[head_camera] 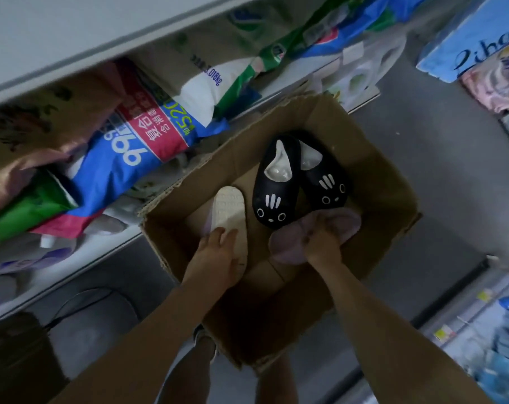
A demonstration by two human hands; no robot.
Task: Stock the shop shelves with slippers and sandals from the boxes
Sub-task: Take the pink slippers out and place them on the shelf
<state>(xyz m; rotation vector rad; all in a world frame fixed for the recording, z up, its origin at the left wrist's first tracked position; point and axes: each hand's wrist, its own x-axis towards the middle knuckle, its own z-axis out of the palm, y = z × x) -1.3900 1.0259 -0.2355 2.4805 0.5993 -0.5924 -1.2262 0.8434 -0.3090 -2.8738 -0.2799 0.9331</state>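
In open brown cardboard box [393, 199]: L hand [218, 253] on cream sole-up slipper [230, 205] by left wall, grip unclear; R hand [323, 242] clutches fluffy lilac slipper [282, 249] touching black cat-face slippers [276, 188] at far side

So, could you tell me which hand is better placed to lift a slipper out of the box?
Right, I think: the right hand has fingers plainly curled into the lilac fluffy slipper, whereas the left hand lies over the pale upturned sole, its grip unclear.
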